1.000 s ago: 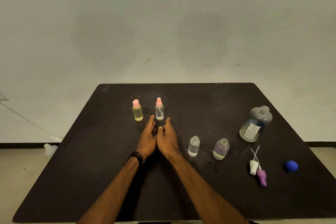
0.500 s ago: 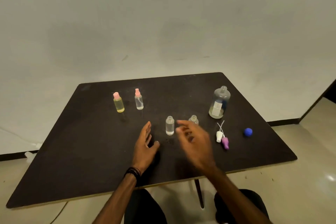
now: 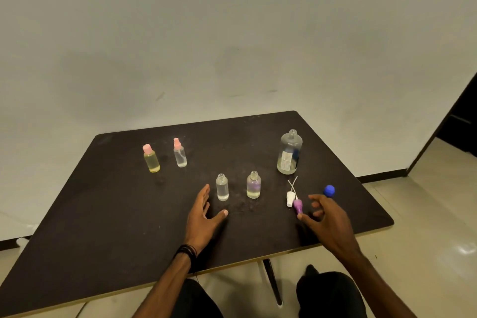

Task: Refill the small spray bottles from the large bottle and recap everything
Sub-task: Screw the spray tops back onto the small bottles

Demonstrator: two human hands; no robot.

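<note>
The right hand (image 3: 326,217) hovers with loose, empty fingers just beside the purple sprayer (image 3: 298,206) and white sprayer (image 3: 290,199), probably to recap the two uncapped small bottles (image 3: 222,187) standing left of them. The left hand (image 3: 204,210) rests open near these. The large bottle (image 3: 289,152) stands uncapped at far right on the black table (image 3: 103,214), against a pale wall.

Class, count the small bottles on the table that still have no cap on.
2. Both stand mid-table: the clear bottle by the left hand, and the purple-tinted bottle to its right. None seem hidden.
</note>
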